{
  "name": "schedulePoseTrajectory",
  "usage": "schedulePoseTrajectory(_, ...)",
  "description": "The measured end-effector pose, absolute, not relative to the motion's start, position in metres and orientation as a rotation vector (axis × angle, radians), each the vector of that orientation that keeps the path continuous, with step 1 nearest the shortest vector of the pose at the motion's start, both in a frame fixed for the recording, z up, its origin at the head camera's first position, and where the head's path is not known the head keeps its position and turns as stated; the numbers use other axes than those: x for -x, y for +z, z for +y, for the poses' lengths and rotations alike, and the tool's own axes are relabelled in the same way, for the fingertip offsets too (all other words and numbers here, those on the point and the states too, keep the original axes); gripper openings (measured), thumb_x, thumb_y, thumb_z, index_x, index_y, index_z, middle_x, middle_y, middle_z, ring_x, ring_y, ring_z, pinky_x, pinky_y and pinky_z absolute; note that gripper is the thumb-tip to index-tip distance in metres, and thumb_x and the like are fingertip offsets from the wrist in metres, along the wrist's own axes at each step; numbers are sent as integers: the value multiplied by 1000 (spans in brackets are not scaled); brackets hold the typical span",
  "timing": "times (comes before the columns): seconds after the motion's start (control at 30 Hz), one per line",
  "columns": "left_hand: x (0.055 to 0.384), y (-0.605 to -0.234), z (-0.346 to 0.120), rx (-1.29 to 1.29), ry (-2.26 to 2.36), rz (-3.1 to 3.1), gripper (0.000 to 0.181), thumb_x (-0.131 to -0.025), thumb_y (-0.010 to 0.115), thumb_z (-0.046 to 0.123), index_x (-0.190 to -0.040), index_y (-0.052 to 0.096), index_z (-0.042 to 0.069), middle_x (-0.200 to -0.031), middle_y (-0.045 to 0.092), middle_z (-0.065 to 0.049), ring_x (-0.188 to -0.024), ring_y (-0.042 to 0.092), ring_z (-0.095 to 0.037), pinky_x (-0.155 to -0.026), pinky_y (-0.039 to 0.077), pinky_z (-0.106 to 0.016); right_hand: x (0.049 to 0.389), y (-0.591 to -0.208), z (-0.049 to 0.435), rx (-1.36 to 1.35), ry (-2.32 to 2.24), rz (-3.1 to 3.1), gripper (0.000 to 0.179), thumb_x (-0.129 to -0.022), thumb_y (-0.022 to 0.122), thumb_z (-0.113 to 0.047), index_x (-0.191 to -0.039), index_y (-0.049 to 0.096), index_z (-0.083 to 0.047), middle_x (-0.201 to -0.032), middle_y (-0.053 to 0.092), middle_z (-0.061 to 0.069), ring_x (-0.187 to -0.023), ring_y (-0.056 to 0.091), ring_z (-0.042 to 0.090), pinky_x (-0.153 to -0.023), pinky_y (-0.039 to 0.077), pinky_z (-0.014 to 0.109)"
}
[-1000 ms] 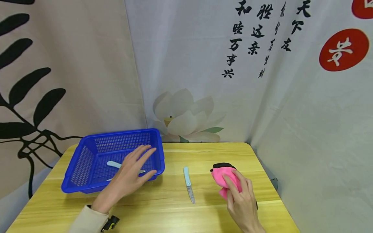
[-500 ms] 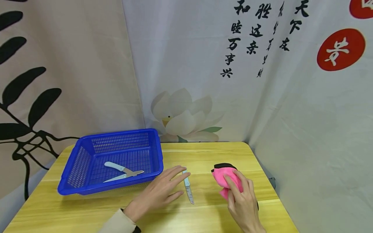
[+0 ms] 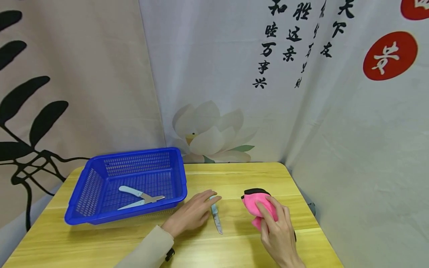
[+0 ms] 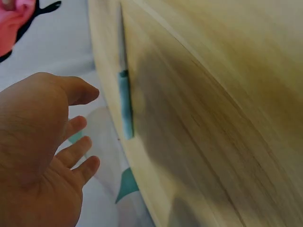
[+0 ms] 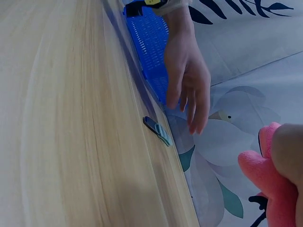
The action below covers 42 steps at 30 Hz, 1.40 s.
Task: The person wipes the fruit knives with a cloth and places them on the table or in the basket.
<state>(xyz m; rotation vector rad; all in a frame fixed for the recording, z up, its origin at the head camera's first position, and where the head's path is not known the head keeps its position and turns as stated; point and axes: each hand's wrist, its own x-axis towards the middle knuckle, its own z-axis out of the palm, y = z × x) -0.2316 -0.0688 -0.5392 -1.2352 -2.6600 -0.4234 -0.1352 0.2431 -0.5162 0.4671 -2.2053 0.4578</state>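
Left hand [image 3: 192,213] near the knife [image 3: 217,220], right hand [image 3: 280,236] with the pink cloth [image 3: 251,203]

In the head view, the knife lies on the bench [image 3: 241,249], below the centre of the frame. The left hand partly covers its handle; the fingers are loosely bent and hold nothing. At lower right, the right hand grips the pink cloth with black edging. At lower left is the blue basket [image 3: 130,214], in which blades with pale handles [image 3: 129,190] cross each other.

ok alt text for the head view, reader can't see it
A person's left hand hovers at a pale-blue-handled metal knife on a yellow wood-grain table; their right hand holds pink, black-edged fabric. At left, a blue perforated plastic basket holds pale-handled metal blades.
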Motion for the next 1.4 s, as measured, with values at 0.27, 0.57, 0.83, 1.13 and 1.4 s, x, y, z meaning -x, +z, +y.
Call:
schedulePoseTrajectory(0.27,243,-549,-63,1233,-385,-2779,51,-107,72,5,-156,63,11,-162,64,-16,-158,55,-42,-130,49,-58,135,-518,242,-479,457,-2202,48,-90,66,1,-132,82,-13,-145,70,26,-103,60,33,-78,58,46)
schedulePoseTrajectory(0.57,241,-554,-62,1257,-368,-2737,22,-105,81,11,-127,80,11,-138,78,-9,-145,67,-35,-127,53,-55,134,-520,242,-477,464,-2225,52,-87,69,4,-134,82,-13,-146,69,26,-102,59,32,-75,58,46)
schedulePoseTrajectory(0.83,236,-559,-65,1161,-333,-2749,16,-105,82,23,-118,82,15,-127,78,-3,-122,73,-24,-114,60,-43,135,-521,241,-483,461,-2210,49,-89,67,2,-133,82,-12,-145,69,26,-102,59,31,-75,57,44)
schedulePoseTrajectory(1.13,225,-559,-68,1061,-248,-2767,15,-108,79,28,-115,77,15,-110,74,2,-98,69,-17,-91,62,-38,136,-523,238,-488,487,-2219,51,-88,68,3,-134,82,-13,-146,69,26,-102,59,31,-73,60,46)
schedulePoseTrajectory(1.4,206,-541,-77,975,-329,-2682,20,-107,80,31,-116,73,15,-103,72,3,-83,65,-10,-72,55,-26,137,-522,224,-546,502,-2169,50,-89,67,-1,-134,81,-15,-145,70,25,-102,60,31,-69,60,43)
